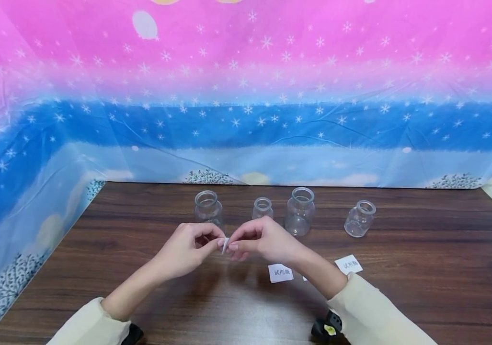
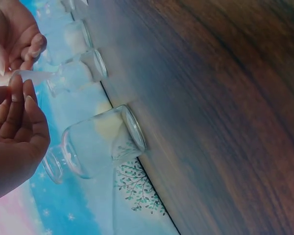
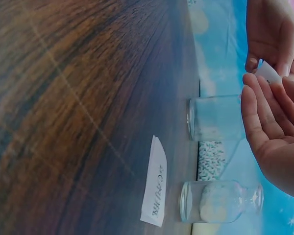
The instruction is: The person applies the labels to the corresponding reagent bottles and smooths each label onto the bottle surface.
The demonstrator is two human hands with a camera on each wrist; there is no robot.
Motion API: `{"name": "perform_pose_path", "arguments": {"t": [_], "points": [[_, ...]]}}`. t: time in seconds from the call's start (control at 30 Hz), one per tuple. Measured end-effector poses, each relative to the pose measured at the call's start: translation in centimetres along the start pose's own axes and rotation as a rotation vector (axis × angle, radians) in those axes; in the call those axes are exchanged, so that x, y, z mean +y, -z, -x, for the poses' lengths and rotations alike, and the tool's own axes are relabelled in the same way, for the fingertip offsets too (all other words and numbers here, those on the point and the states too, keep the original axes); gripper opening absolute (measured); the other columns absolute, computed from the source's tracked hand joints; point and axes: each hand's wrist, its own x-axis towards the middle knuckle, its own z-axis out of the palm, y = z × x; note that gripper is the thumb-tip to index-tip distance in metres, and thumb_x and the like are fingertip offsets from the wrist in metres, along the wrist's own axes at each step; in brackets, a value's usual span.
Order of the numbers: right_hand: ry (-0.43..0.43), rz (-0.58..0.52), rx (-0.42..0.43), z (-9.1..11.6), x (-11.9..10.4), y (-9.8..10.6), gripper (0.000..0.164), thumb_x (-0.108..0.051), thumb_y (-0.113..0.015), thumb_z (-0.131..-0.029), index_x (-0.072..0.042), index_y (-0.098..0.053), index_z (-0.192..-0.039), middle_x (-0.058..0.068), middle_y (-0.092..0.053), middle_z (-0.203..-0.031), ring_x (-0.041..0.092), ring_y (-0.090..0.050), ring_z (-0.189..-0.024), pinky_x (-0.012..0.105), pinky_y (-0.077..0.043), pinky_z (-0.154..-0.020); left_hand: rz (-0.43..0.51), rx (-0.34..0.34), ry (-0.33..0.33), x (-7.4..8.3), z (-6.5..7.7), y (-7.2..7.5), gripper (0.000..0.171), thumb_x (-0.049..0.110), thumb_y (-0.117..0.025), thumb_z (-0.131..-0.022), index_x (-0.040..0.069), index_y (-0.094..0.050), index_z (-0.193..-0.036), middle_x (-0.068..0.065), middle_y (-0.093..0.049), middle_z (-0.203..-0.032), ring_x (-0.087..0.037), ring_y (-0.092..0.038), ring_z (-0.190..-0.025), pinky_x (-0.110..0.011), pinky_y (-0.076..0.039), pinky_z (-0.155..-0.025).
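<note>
The left hand (image 1: 182,249) and right hand (image 1: 269,241) both pinched a paper slip (image 1: 225,245); glass jars (image 1: 300,213) stood beyond the slip, lettered cards (image 1: 280,273) lay to its right.

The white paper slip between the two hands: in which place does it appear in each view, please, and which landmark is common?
Head: the white paper slip is below centre, slightly left.
Left wrist: near the left edge, upper half.
Right wrist: near the right edge, upper half.
Shared landmark: the left hand, beside the slip in all three.
</note>
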Motion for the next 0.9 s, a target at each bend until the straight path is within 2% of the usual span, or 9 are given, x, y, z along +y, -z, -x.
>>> {"name": "perform_pose_path", "arguments": {"t": [0.23,0.47,0.67,0.9], "points": [[0.006,-0.011,0.019,0.16,0.32,0.2,0.013,-0.002,-0.06,-0.086,0.009,-0.064,-0.092,0.027,-0.064,-0.085,0.034,-0.064,-0.076,0.042,-0.051,-0.068,0.004,-0.017,-0.01,0.09,-0.09,-0.23,0.008,0.007,-0.059,-0.087,0.009,-0.066,-0.083,0.001,-0.061,-0.073,-0.008,-0.053,-0.065,-0.026,-0.046,-0.059],[-0.005,0.005,0.027,0.21,0.29,0.31,0.013,-0.005,-0.059,-0.088,0.005,-0.066,-0.09,0.024,-0.065,-0.083,0.032,-0.064,-0.075,0.045,-0.05,-0.069,0.009,-0.027,-0.014,0.22,-0.25,-0.34,0.008,0.006,-0.059,-0.087,0.007,-0.067,-0.084,-0.001,-0.062,-0.073,-0.008,-0.053,-0.065,-0.027,-0.046,-0.058],[0.001,-0.015,0.012,0.2,0.43,0.43,0.014,-0.003,-0.058,-0.088,0.009,-0.065,-0.09,0.026,-0.064,-0.084,0.033,-0.064,-0.076,0.047,-0.05,-0.07,0.024,-0.038,-0.015,0.14,-0.27,-0.42,0.008,0.007,-0.059,-0.087,0.007,-0.067,-0.084,-0.002,-0.062,-0.073,-0.008,-0.054,-0.065,-0.026,-0.046,-0.059],[-0.008,-0.023,0.002,0.22,0.57,0.53,0.013,-0.002,-0.058,-0.087,0.009,-0.064,-0.089,0.022,-0.065,-0.082,0.035,-0.064,-0.077,0.049,-0.049,-0.071,0.02,-0.049,-0.016,0.12,-0.28,-0.47,0.008,0.008,-0.059,-0.087,0.008,-0.067,-0.085,0.0,-0.062,-0.073,-0.009,-0.054,-0.066,-0.027,-0.046,-0.059]]}}
